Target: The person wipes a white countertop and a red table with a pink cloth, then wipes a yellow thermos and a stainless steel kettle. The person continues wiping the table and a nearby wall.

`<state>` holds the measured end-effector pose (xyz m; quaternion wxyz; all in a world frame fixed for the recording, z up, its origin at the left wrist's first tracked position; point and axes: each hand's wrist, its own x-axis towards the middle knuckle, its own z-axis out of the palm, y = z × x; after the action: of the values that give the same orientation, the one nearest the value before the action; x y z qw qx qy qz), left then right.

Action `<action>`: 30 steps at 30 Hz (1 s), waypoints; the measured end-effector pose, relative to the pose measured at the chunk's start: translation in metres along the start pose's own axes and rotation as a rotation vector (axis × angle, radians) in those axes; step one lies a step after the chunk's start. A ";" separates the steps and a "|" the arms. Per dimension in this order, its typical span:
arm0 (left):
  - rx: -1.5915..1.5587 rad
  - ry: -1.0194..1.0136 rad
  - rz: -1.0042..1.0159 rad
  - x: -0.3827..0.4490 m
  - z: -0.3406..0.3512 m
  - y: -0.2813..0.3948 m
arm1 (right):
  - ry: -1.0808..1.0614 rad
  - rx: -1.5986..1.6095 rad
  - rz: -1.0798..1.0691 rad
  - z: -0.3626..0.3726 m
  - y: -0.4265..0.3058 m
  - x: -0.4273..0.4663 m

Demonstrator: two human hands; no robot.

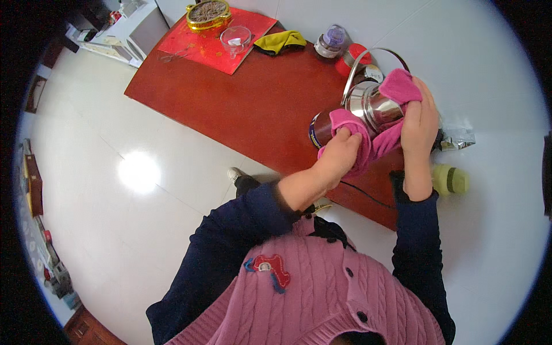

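A shiny metal kettle or pot with a raised hoop handle [366, 101] stands tilted at the right end of the red-brown table [258, 112]. A pink cloth [366, 138] is draped round its near side and reaches up to its far right side. My left hand [340, 151] grips a bunched part of the cloth by the dark lower part of the metal vessel. My right hand [418, 116] presses another part of the cloth on the vessel's right end; its fingertips are partly hidden by the cloth.
Behind the vessel stand a purple-lidded jar [332, 41], a red-lidded jar [353, 58] and a small container [371, 74]. A yellow cloth [282, 42], glass cup [236, 39] and gold pot [208, 17] lie farther left. A yellow-green container [450, 179] is at right; a black cord [366, 195] crosses the near edge.
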<state>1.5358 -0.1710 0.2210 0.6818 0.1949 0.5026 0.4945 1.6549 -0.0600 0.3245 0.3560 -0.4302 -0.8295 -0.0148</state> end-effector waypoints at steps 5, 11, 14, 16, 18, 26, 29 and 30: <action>0.237 0.048 0.265 -0.002 0.006 -0.006 | 0.021 -0.007 0.055 0.001 0.000 -0.004; -0.066 0.068 0.191 0.055 -0.028 -0.042 | 0.094 0.111 0.097 0.001 -0.009 -0.023; 0.237 0.085 0.038 0.067 -0.047 -0.055 | 0.153 0.146 0.127 0.001 -0.015 -0.041; 0.400 0.072 0.004 0.069 -0.057 -0.058 | 0.186 0.175 0.143 0.001 -0.015 -0.058; 0.450 0.037 -0.015 0.066 -0.065 -0.056 | 0.201 0.184 0.163 0.002 -0.011 -0.079; 0.094 -0.065 -0.049 0.055 -0.122 -0.043 | -0.175 0.641 0.831 -0.030 0.011 -0.188; 0.141 0.093 -0.035 0.071 -0.175 -0.034 | -0.442 0.703 0.774 -0.020 0.007 -0.201; 0.288 0.139 0.070 0.079 -0.192 -0.027 | -0.577 0.717 0.749 -0.010 0.002 -0.201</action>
<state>1.3801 -0.1588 0.0812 0.5928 0.2736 0.6071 0.4530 1.7380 -0.2031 0.2106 0.2201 -0.5331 -0.6376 0.5108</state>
